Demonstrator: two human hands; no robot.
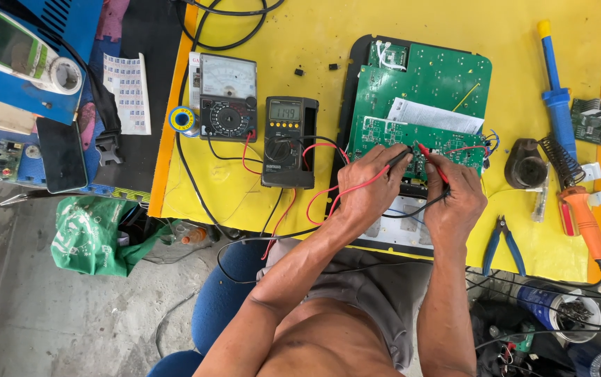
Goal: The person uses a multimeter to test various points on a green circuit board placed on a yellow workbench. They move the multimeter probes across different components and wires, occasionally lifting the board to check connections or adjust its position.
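**Bench inventory: probes on the board**

While both your hands work at the green board point(419, 105), the items about them lie as follows.

- Left hand point(364, 187) — closed in a pinch on the black probe point(399, 159), its tip angled down to the board's near edge. The grip sits low, likely to steady the tip.
- Right hand point(458, 197) — closed on the red probe point(431, 162), held like a pen, tip down just beside the black one. The two tips meet the board close together.
- Board — flat on the yellow table point(314, 42), straight ahead of you; a white paper slip point(434, 116) rests across its middle.
- Digital meter point(289, 142) — just left of the board, screen up and lit, set where you can glance at it without lifting a probe. The red and black leads point(325, 192) loop from it to your hands.
- Analogue meter point(228, 96) — left of the digital one, a solder reel point(182, 119) touching its side.
- Blue solder sucker point(556, 91) and orange soldering iron point(584, 222) — at the right edge, well apart from the board; the iron stand point(528, 165) lies between.
- Blue-handled cutters point(503, 244) — near your right wrist, within easy reach.
- Green bag point(91, 234) — below the table edge, on the floor to the left.
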